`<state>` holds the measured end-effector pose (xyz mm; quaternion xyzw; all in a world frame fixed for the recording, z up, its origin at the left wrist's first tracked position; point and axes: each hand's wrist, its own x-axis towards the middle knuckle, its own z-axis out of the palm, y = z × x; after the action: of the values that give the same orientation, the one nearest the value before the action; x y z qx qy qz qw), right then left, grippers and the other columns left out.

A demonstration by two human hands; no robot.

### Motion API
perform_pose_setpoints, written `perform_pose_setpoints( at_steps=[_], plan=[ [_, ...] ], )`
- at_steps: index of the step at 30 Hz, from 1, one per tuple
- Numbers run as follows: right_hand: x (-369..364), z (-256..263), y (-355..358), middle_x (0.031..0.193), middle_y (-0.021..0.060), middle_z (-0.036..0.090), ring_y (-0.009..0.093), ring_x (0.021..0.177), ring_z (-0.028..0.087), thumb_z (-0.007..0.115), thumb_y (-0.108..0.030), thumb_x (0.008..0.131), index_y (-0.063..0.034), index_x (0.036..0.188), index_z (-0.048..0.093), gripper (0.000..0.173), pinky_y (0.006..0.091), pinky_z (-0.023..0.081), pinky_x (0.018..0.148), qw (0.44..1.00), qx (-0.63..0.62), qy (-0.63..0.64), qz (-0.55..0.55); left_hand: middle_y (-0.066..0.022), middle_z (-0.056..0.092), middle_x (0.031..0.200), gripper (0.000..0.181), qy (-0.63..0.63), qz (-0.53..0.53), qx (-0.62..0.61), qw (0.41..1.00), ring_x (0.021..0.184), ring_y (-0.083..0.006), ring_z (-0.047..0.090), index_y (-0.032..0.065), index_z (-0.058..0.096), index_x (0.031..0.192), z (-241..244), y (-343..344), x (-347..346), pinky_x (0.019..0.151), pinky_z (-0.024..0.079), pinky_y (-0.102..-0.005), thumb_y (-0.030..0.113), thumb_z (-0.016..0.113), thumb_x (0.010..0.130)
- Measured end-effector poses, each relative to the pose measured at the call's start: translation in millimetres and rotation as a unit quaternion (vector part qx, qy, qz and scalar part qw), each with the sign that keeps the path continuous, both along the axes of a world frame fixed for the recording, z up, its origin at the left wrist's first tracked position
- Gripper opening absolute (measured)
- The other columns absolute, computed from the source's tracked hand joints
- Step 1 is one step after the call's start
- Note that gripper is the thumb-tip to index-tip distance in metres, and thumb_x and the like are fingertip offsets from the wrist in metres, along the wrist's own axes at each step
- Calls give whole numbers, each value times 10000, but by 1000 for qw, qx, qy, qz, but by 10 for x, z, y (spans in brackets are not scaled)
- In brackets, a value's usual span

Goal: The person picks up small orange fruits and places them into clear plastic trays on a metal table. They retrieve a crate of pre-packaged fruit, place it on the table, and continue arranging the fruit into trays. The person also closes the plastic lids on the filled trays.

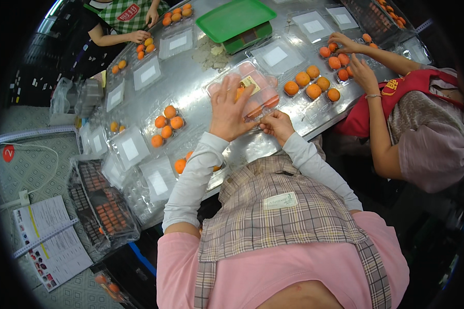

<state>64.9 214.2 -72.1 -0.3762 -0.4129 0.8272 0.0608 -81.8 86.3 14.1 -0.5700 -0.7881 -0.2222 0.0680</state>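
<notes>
A clear plastic clamshell [263,101] of orange fruits lies in front of me on the metal table, with a small printed label on its lid. My left hand [229,110] is laid over the left part of that lid, fingers spread, its thumb reaching to the near edge. At the same near edge, my right hand [277,124] pinches the clamshell's rim between thumb and bent fingers. The two thumbs nearly meet there. Part of the fruit is hidden beneath my left hand.
Trays of orange fruits stand left [169,125] and right [312,83]. Stacked plastic containers [131,148] line the left. A green-topped scale [236,19] sits beyond. Co-workers' hands [355,58] handle fruit at the right and far left. A lined crate [106,204] stands lower left.
</notes>
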Motion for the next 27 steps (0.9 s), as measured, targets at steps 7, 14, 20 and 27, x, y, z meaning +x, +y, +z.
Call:
perform_pose_setpoints(
  at_steps=[7, 14, 20, 27],
  plan=[
    [12, -15, 6, 815, 72, 685, 131, 680, 675, 693, -66, 868, -34, 894, 602, 99, 241, 538, 578, 1000, 12, -5, 12, -174, 304, 1589, 1086, -51, 24, -31, 998, 1481, -429, 240, 210, 456, 1489, -26, 36, -45, 1123, 257, -552, 482, 916, 543],
    [22, -28, 13, 803, 63, 694, 112, 666, 679, 711, -64, 860, -33, 878, 610, 108, 221, 521, 547, 999, 27, -9, 18, -187, 297, 1587, 1073, -36, -5, -49, 998, 1483, -436, 224, 201, 451, 1491, 26, 75, -34, 1128, 251, -553, 489, 897, 558],
    [-12, 35, -13, 797, 77, 701, 121, 653, 673, 733, -85, 837, -26, 871, 614, 137, 232, 500, 515, 1000, 24, 6, -2, -193, 334, 1567, 887, 10, -26, -29, 999, 1471, -441, 255, 193, 511, 1444, 37, 147, 56, 1104, 276, -546, 388, 834, 641],
    [-80, 49, -5, 755, 86, 695, 132, 592, 647, 722, -109, 809, -21, 875, 623, 149, 251, 460, 469, 999, -1, -27, -29, -60, 594, 1109, 335, 163, -132, -17, 978, 1043, -245, 561, 137, 641, 1033, 25, 198, 261, 890, 403, -425, 222, 739, 724]
  ],
)
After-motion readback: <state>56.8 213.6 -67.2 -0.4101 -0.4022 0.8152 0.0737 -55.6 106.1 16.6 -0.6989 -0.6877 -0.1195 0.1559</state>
